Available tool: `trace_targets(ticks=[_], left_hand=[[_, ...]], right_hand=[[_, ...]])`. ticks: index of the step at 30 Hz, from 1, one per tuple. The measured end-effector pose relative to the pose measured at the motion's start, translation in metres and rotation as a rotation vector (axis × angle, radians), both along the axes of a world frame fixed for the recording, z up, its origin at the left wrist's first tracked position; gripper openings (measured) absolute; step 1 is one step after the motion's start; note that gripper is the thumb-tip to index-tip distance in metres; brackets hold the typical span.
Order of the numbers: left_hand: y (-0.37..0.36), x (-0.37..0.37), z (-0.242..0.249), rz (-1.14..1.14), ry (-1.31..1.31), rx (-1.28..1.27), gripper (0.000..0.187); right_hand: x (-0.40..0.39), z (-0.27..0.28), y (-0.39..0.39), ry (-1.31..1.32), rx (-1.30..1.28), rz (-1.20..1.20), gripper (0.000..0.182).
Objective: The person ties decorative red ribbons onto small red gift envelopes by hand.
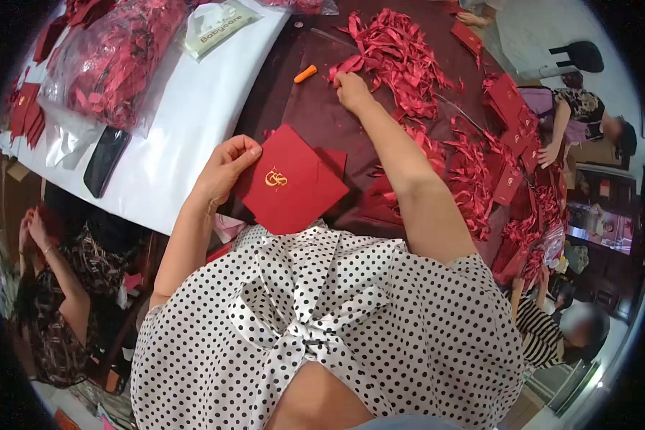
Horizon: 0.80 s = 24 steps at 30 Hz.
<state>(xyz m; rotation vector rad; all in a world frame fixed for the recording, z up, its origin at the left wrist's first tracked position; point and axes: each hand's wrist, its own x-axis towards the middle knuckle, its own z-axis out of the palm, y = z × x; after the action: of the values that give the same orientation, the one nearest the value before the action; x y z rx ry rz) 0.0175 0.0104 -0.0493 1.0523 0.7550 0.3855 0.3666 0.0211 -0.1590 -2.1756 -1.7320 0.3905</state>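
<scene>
My left hand (229,165) pinches the left edge of a red card (301,183) with a gold emblem, turned corner-up near my waist. Another red piece (335,162) shows partly behind it. Reaching farther forward, my right hand (354,92) has its fingers closed at the left edge of a heap of red ribbons (401,54), on a loose ribbon end (333,72). An orange-handled tool (305,74) lies on the dark red cloth just left of that hand.
On the white tabletop to the left are a plastic bag of red ribbons (125,68), a tissue pack (221,27) and a dark phone (107,163). More red cards (507,100) and ribbons spread along the right. Other people sit at both sides, one person's hand (550,152) near the cards.
</scene>
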Motion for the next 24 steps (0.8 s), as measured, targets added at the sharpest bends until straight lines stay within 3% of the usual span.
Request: trace_targets(ticks=[2, 4, 5, 6, 7, 9, 10, 12, 15, 16, 18, 19, 21, 24], left_hand=[[0.0, -0.001, -0.002, 0.009, -0.001, 0.016, 0.009], [-0.001, -0.002, 0.007, -0.029, 0.043, 0.044, 0.01], [0.0, -0.001, 0.019, -0.052, 0.068, 0.044, 0.011], [0.001, -0.003, 0.019, -0.103, 0.025, 0.079, 0.013], [0.003, -0.005, 0.02, -0.123, 0.023, 0.054, 0.013], [0.008, -0.015, 0.013, -0.17, -0.002, -0.02, 0.013], [0.016, -0.032, 0.003, -0.163, 0.003, -0.046, 0.013], [0.021, -0.056, -0.008, -0.202, -0.06, -0.111, 0.011], [0.019, -0.051, -0.009, -0.262, -0.062, -0.089, 0.01], [0.029, -0.041, -0.016, -0.314, -0.064, -0.095, 0.011], [0.033, -0.027, -0.021, -0.377, -0.096, -0.077, 0.013], [0.026, -0.021, -0.01, -0.431, -0.126, -0.043, 0.016], [0.015, -0.012, 0.004, -0.459, -0.13, -0.038, 0.018], [0.009, 0.0, 0.013, -0.527, -0.184, -0.081, 0.016]], right_hand=[[-0.005, 0.001, 0.001, 0.012, -0.061, 0.016, 0.011], [0.003, 0.002, 0.009, 0.133, -0.08, -0.024, 0.017], [-0.016, 0.039, 0.003, 0.629, -0.14, -0.221, 0.017], [-0.023, 0.077, -0.003, 0.75, -0.177, -0.081, 0.017], [-0.032, 0.093, -0.009, 1.28, -0.136, -0.202, 0.019], [-0.062, 0.137, -0.032, 1.473, -0.082, -0.072, 0.027], [-0.095, 0.154, -0.039, 1.457, -0.067, -0.129, 0.031], [-0.138, 0.162, -0.062, 1.188, 0.039, -0.006, 0.03], [-0.179, 0.172, -0.099, 0.878, 0.044, -0.179, 0.016], [-0.178, 0.148, -0.099, 0.575, 0.291, -0.043, 0.012], [-0.193, 0.155, -0.115, 0.267, 0.38, 0.07, 0.011], [-0.201, 0.169, -0.126, 0.326, 0.456, 0.087, 0.01], [-0.215, 0.155, -0.145, 0.83, 0.254, -0.139, 0.011], [-0.213, 0.141, -0.155, 0.89, 0.271, -0.206, 0.013]])
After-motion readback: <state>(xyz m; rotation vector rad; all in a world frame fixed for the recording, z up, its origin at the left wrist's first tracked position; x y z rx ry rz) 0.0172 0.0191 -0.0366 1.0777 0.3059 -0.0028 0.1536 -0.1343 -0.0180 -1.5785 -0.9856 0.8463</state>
